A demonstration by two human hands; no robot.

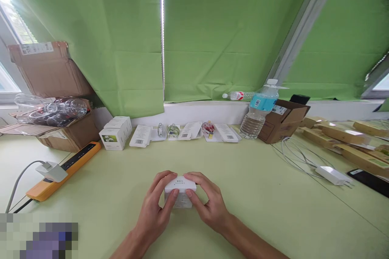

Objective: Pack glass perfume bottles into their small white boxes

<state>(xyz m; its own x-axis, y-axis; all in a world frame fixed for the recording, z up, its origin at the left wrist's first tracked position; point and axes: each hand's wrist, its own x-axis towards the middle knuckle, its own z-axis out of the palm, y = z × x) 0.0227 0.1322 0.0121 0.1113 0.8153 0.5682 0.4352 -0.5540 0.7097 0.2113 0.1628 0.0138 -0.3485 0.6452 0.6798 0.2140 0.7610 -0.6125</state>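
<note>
A small white carton with faint print on its top and front stands on the pale green table, near the middle. My left hand grips its left side, thumb on the front edge and fingers along the top and far side. From the right, my right hand holds it the same way. Behind, in a row along the wall, lie flattened white cartons, a clear glass bottle, a green glass bottle and a red glass bottle. A stack of white boxes with a picture stands left of them.
An orange power strip with a plugged-in white adapter lies at left. Brown cardboard boxes rise behind it. A large water bottle, an open carton, a white charger and a black phone are at right.
</note>
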